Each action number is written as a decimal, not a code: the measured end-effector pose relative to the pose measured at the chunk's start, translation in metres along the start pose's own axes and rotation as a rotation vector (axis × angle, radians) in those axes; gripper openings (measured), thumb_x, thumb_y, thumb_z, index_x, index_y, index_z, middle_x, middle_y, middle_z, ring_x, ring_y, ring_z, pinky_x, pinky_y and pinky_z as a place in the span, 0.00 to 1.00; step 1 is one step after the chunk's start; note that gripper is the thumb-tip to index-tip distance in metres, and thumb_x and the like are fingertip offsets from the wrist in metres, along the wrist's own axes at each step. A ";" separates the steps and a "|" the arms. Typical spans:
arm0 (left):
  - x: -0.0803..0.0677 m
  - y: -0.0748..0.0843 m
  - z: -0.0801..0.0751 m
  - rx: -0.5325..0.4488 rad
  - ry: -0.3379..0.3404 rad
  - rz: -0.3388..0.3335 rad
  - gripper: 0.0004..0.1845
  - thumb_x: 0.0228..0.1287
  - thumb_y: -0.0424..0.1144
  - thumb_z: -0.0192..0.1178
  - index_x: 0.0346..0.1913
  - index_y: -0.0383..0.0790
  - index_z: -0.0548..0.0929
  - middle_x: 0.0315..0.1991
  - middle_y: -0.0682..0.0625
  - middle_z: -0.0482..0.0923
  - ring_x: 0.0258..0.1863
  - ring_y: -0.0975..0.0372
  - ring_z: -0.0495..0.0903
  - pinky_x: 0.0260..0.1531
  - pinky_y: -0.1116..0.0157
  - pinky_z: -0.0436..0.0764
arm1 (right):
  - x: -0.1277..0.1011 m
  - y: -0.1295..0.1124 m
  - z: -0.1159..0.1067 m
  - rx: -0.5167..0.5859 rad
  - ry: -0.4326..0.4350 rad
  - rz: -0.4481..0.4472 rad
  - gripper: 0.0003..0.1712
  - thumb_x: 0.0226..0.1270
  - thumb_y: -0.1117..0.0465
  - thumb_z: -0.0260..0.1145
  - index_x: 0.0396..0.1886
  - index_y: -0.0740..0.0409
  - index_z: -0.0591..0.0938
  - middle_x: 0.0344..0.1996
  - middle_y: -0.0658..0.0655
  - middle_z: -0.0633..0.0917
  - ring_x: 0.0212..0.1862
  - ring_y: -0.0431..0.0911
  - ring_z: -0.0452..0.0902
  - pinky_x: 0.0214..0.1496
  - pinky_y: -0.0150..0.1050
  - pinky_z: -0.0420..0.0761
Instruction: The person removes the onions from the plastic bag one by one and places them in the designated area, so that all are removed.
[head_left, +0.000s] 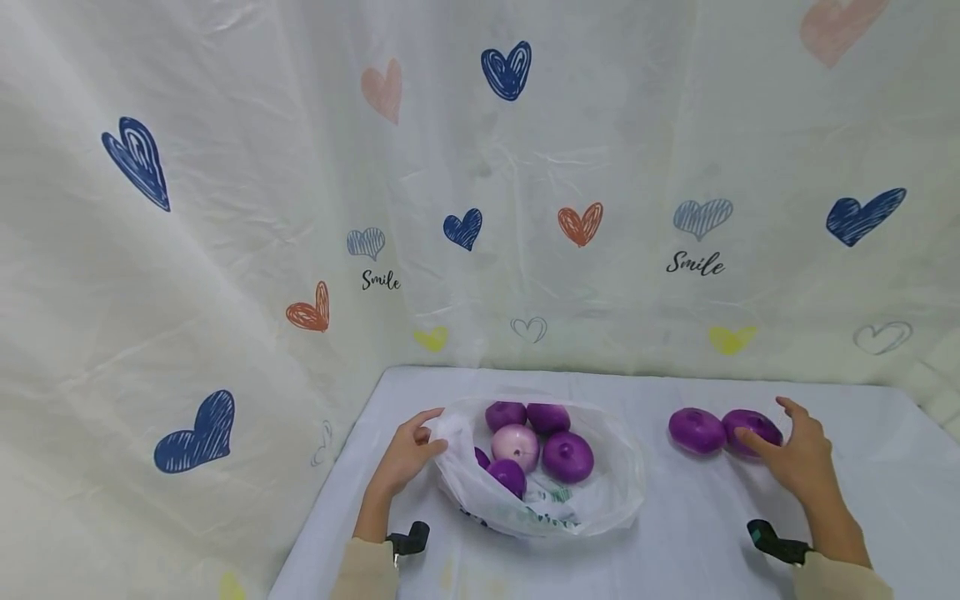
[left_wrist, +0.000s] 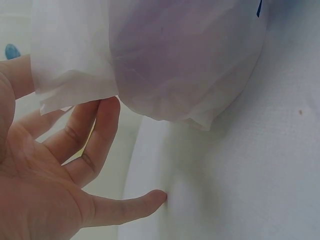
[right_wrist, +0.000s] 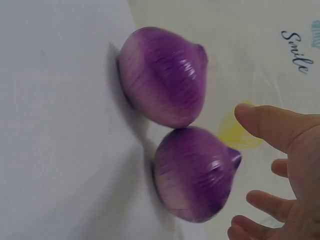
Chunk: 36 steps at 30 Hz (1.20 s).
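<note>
Pinching the bag by its rim with the left hand; spreading the right hand wide, holding nothing, beside the right onion on the table. Presumably needing a central grip, without nudging the touching left onion.

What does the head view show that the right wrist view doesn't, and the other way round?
Only the head view: the white plastic bag, the bagged purple onions and one pinkish onion inside it, and the left hand at its left rim.

Only the right wrist view: the paler lower sides of the two loose onions, and a visible gap between them and the fingers.

Both: those loose onions side by side on the white table, the right hand, and the backdrop with "Smile" lettering.
</note>
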<state>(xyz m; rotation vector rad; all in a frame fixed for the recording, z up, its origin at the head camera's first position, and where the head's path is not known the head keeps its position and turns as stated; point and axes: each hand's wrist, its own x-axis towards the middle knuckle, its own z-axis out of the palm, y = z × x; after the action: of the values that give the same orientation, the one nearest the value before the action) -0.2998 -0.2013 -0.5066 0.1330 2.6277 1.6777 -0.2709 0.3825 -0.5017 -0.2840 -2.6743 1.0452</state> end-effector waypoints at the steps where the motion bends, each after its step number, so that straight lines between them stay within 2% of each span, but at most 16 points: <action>1: 0.000 0.001 0.000 -0.001 -0.001 0.000 0.29 0.66 0.36 0.67 0.70 0.49 0.76 0.26 0.51 0.71 0.25 0.60 0.66 0.25 0.66 0.67 | -0.001 -0.005 -0.002 0.002 0.009 -0.007 0.55 0.73 0.43 0.64 0.81 0.69 0.45 0.72 0.85 0.52 0.67 0.85 0.49 0.61 0.80 0.57; 5: 0.000 0.001 -0.001 -0.001 0.000 -0.004 0.29 0.66 0.36 0.67 0.70 0.49 0.76 0.27 0.50 0.71 0.25 0.61 0.66 0.25 0.66 0.68 | -0.006 -0.027 -0.010 0.032 0.049 -0.077 0.54 0.72 0.46 0.66 0.81 0.67 0.47 0.72 0.85 0.54 0.68 0.84 0.51 0.61 0.81 0.57; 12: 0.000 0.001 -0.002 -0.027 0.002 0.007 0.30 0.65 0.35 0.68 0.70 0.47 0.76 0.28 0.49 0.73 0.26 0.61 0.67 0.26 0.65 0.67 | -0.020 -0.083 -0.010 0.101 0.063 -0.217 0.49 0.71 0.51 0.68 0.81 0.63 0.53 0.73 0.79 0.58 0.67 0.78 0.60 0.58 0.76 0.66; 13: 0.000 0.001 -0.003 -0.031 0.002 0.008 0.30 0.65 0.35 0.68 0.70 0.47 0.76 0.28 0.49 0.73 0.26 0.61 0.67 0.26 0.65 0.67 | -0.023 -0.091 -0.009 0.111 0.073 -0.235 0.48 0.71 0.51 0.68 0.81 0.61 0.55 0.74 0.77 0.60 0.68 0.77 0.61 0.64 0.68 0.70; 15: 0.000 0.001 -0.003 -0.034 0.001 0.011 0.30 0.65 0.35 0.68 0.70 0.47 0.76 0.27 0.49 0.73 0.25 0.61 0.66 0.25 0.66 0.66 | -0.029 -0.106 -0.004 0.132 0.097 -0.271 0.45 0.71 0.52 0.69 0.80 0.59 0.59 0.73 0.73 0.64 0.68 0.73 0.64 0.70 0.45 0.73; 17: 0.000 0.001 -0.003 -0.031 -0.002 0.012 0.29 0.65 0.35 0.68 0.70 0.47 0.76 0.26 0.50 0.73 0.24 0.62 0.65 0.24 0.66 0.66 | -0.034 -0.119 0.003 0.162 0.122 -0.319 0.43 0.70 0.53 0.70 0.78 0.58 0.63 0.70 0.70 0.69 0.66 0.70 0.68 0.63 0.21 0.68; 19: 0.000 0.000 -0.003 -0.025 -0.004 0.010 0.29 0.66 0.35 0.67 0.70 0.47 0.76 0.26 0.50 0.72 0.24 0.62 0.65 0.24 0.67 0.66 | -0.039 -0.131 0.010 0.180 0.136 -0.373 0.41 0.68 0.55 0.72 0.76 0.57 0.66 0.68 0.67 0.72 0.64 0.66 0.70 0.51 0.10 0.59; 21: 0.000 0.000 -0.003 -0.022 -0.004 0.007 0.29 0.66 0.35 0.67 0.70 0.48 0.76 0.26 0.50 0.72 0.24 0.61 0.65 0.24 0.67 0.66 | -0.044 -0.141 0.018 0.202 0.133 -0.426 0.40 0.67 0.57 0.73 0.75 0.57 0.68 0.65 0.66 0.74 0.62 0.63 0.72 0.53 0.08 0.59; 28: 0.001 -0.001 -0.002 -0.039 -0.006 0.004 0.29 0.65 0.35 0.68 0.69 0.49 0.76 0.28 0.48 0.73 0.26 0.60 0.67 0.26 0.66 0.67 | -0.062 -0.169 0.049 0.261 0.116 -0.608 0.37 0.59 0.67 0.77 0.69 0.59 0.74 0.60 0.60 0.79 0.57 0.38 0.75 0.56 0.13 0.67; 30: 0.002 -0.001 -0.001 -0.045 -0.006 0.010 0.29 0.65 0.34 0.68 0.70 0.48 0.76 0.28 0.47 0.73 0.26 0.60 0.67 0.26 0.65 0.67 | -0.067 -0.175 0.058 0.281 0.092 -0.654 0.37 0.58 0.69 0.77 0.67 0.59 0.75 0.60 0.58 0.80 0.56 0.38 0.76 0.57 0.16 0.70; 33: 0.002 -0.001 -0.001 -0.052 -0.001 0.014 0.29 0.65 0.34 0.68 0.69 0.48 0.77 0.27 0.47 0.72 0.26 0.60 0.66 0.26 0.65 0.66 | -0.073 -0.181 0.072 0.296 0.049 -0.703 0.37 0.56 0.70 0.78 0.66 0.59 0.75 0.59 0.56 0.80 0.55 0.43 0.77 0.56 0.21 0.75; 36: 0.002 -0.001 -0.001 -0.053 0.004 0.018 0.29 0.65 0.34 0.68 0.69 0.48 0.77 0.27 0.47 0.71 0.27 0.60 0.66 0.27 0.64 0.66 | -0.078 -0.184 0.086 0.305 -0.009 -0.727 0.36 0.57 0.69 0.78 0.66 0.58 0.75 0.60 0.53 0.80 0.55 0.44 0.78 0.54 0.31 0.81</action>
<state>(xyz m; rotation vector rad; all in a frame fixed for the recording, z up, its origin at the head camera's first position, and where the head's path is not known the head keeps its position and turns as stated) -0.3018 -0.2021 -0.5071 0.1535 2.5896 1.7530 -0.2397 0.1734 -0.4492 0.6952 -2.2542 1.1499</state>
